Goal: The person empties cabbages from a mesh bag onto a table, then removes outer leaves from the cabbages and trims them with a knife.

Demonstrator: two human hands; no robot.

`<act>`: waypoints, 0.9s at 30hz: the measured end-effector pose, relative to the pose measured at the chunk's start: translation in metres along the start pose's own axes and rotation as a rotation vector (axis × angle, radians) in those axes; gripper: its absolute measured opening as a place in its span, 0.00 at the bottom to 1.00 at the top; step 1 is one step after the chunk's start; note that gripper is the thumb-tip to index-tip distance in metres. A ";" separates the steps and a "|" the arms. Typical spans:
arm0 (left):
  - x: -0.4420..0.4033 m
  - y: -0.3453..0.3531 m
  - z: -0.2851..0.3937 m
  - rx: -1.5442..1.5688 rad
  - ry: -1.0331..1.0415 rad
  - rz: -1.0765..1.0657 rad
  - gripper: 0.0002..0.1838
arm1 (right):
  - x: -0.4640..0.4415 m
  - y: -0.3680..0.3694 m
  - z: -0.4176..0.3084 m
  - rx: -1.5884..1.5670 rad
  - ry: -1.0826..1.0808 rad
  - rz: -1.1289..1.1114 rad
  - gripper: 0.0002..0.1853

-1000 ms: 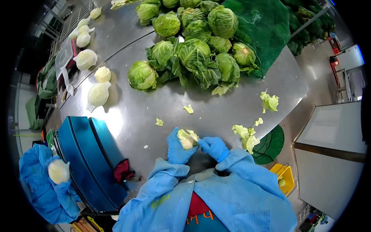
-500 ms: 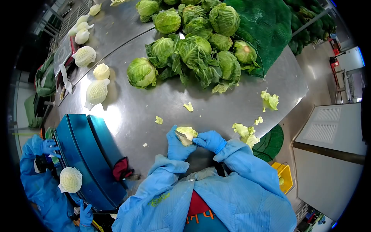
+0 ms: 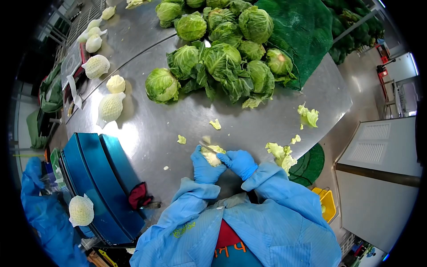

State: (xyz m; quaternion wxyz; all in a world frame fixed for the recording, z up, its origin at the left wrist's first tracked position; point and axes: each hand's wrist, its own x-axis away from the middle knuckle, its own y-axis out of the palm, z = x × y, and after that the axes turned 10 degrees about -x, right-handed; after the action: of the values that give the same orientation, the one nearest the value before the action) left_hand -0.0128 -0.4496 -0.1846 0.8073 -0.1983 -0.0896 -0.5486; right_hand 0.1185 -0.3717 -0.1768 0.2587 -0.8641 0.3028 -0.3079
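Observation:
My left hand [image 3: 206, 171], in a blue glove, is wrapped around a small pale trimmed cabbage [image 3: 211, 159] close to the table's near edge. In my gloved right hand [image 3: 240, 163] is a small knife [image 3: 208, 147]; its blade lies across the top of the cabbage. A blurred pale cabbage scrap [image 3: 206, 139] shows just beyond the blade. Small leaf bits [image 3: 215, 124] are scattered on the metal table [image 3: 151, 124] in front of my hands. Torn cabbage leaves [image 3: 283, 156] lie to the right of my right hand.
Whole green cabbages [image 3: 222, 60] are heaped at the back beside a green mesh sack [image 3: 300, 40]. Net-wrapped cabbages [image 3: 110, 107] line the left. A blue metallic machine [image 3: 95, 178] stands front left, a co-worker's blue sleeve [image 3: 46, 213] beyond it. A yellow crate [image 3: 327, 204] sits lower right.
The knife blade has shifted up and outward over the cabbage, and a scrap now shows beyond it. The co-worker's hands at the left have left the view.

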 end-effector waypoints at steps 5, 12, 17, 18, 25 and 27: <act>0.004 0.010 -0.035 -0.135 0.069 0.206 0.51 | 0.008 0.017 0.005 -0.075 -0.018 0.164 0.26; 0.013 0.012 -0.033 -0.288 0.092 0.240 0.59 | 0.004 -0.009 -0.011 -0.477 -0.192 0.250 0.22; 0.020 0.010 -0.024 -0.441 0.190 0.274 0.62 | -0.017 -0.007 0.020 -0.126 -0.225 0.045 0.29; 0.021 0.006 -0.022 -0.472 0.195 0.244 0.61 | -0.018 -0.010 0.019 -0.182 -0.246 -0.011 0.28; 0.009 -0.009 -0.008 -0.793 0.293 0.227 0.41 | -0.007 -0.008 -0.012 -0.289 -0.263 0.050 0.18; 0.000 -0.007 -0.002 -0.806 0.245 0.188 0.25 | -0.011 -0.009 -0.019 -0.187 -0.280 0.029 0.16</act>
State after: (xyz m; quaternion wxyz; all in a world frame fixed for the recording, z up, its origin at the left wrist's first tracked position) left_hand -0.0196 -0.4532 -0.1850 0.7165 -0.4386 0.2466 -0.4832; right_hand 0.1017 -0.3628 -0.1627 0.2211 -0.9144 0.3036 -0.1513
